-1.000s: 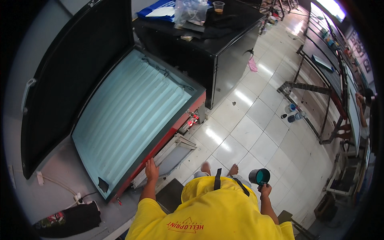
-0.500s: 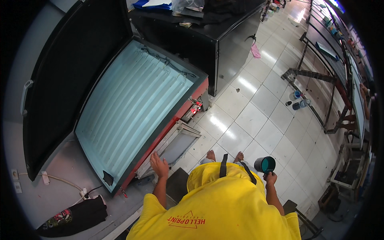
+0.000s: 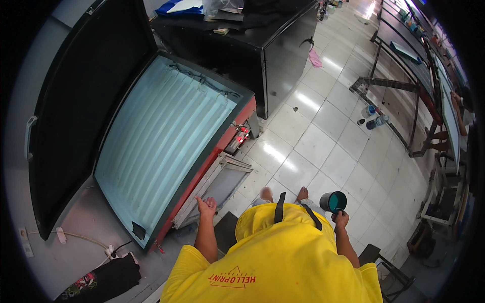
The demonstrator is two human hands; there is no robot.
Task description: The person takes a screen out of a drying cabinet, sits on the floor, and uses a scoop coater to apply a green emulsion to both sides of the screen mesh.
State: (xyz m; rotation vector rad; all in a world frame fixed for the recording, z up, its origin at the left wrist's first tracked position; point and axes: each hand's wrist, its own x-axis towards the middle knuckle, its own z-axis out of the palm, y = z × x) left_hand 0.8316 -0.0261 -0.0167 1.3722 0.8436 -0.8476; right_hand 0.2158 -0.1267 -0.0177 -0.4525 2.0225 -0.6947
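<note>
My right hand [image 3: 341, 219] grips a dark mug [image 3: 333, 201] by its handle, in front of me on the right. Teal shows inside the mug; whether it is liquid cannot be made out. On the other side, my left hand [image 3: 206, 206] is held out with its fingers apart and nothing in it. It is nearest to the lower end of pale framed screens [image 3: 222, 185], which lean against the red front of a large light box [image 3: 166, 136]. The box's black lid [image 3: 91, 101] stands raised, baring a row of white tubes.
A black cabinet [image 3: 285, 65] stands beyond the light box. Bottles [image 3: 375, 122] stand on the tiled floor [image 3: 318, 141] by a long metal-framed table [image 3: 404, 55]. Another person's arm [image 3: 457, 103] shows at far right. Printed black cloth [image 3: 101, 280] lies at lower left.
My left hand has turned so its palm faces up more. The light box and floor have shifted slightly left in the view. The mug stays in my right hand.
</note>
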